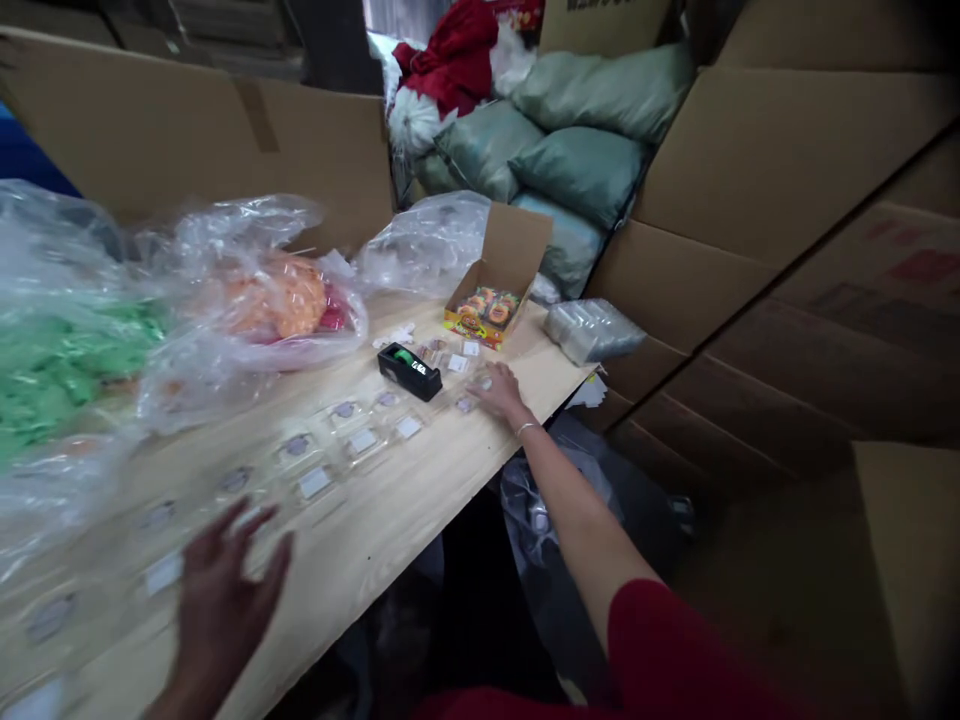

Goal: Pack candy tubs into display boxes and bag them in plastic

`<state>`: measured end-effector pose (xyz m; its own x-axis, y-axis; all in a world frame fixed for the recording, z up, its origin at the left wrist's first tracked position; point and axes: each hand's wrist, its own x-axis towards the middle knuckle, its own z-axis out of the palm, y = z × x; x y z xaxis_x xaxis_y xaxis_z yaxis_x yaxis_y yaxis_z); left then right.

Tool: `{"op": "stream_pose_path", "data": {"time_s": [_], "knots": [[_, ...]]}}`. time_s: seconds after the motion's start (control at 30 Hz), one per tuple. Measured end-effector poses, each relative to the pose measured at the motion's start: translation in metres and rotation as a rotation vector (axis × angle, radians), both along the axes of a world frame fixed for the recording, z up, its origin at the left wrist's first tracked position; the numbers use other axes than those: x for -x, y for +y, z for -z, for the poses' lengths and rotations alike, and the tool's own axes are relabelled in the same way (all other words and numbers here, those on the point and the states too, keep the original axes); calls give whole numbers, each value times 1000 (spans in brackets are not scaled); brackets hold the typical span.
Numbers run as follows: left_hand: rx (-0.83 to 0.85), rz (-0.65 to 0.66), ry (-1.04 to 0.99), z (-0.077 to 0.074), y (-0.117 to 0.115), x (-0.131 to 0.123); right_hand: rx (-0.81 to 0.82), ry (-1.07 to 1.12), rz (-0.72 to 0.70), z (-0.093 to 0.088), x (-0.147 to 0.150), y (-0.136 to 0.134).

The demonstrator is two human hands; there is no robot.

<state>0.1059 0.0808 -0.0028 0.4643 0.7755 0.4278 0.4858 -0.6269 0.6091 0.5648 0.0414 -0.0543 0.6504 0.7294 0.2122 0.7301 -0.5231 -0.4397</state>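
Note:
My left hand [229,595] hovers over the near left part of the wooden table [390,510], fingers spread and nothing in them. My right hand [499,390] reaches out to the table's right part, its fingers bent down at a small clear packet; whether they grip it is too small to tell. Rows of clear plastic packs with white labels, such as one pack [362,440], lie along the table. A black tape dispenser [410,371] with green tape stands left of my right hand. Behind it sits an open carton [517,240] holding small round-patterned items.
Clear bags with green pieces [75,360] and orange pieces [289,295] cover the table's back left. A stack of clear plastic packs [592,330] lies at the right end. Cardboard boxes [720,170] rise at the right; stuffed sacks [585,170] are piled behind.

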Motion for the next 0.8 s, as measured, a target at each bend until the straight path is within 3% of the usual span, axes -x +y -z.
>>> {"op": "stream_pose_path", "data": {"time_s": [0.1, 0.17, 0.23, 0.37, 0.43, 0.5, 0.57, 0.63, 0.73, 0.8], "knots": [[5, 152, 9, 0, -29, -51, 107, 19, -18, 6, -1, -1], [213, 266, -7, 4, -40, -84, 51, 15, -19, 13, -3, -18], [485, 300, -27, 8, -46, -113, -59, 15, -31, 20, 3, -40], [1003, 190, -177, 11, -61, -169, -312, 35, 13, 23, 48, -75], [1159, 153, -350, 10, -68, -191, -382, 70, -16, 19, 79, -85], [1232, 115, -511, 8, -68, -198, -407, 153, -133, 12, 101, -90], [1243, 69, -560, 3, -61, -184, -441, 234, -241, 6, 106, -85], [1212, 46, -503, -2, -51, -147, -488, 243, -259, 2, 97, -68], [1154, 49, -374, -7, -41, -66, -484, 200, -237, 0, 77, -26], [1142, -20, -317, -10, -42, -5, -423, 219, -230, 6, 70, 5]]}}
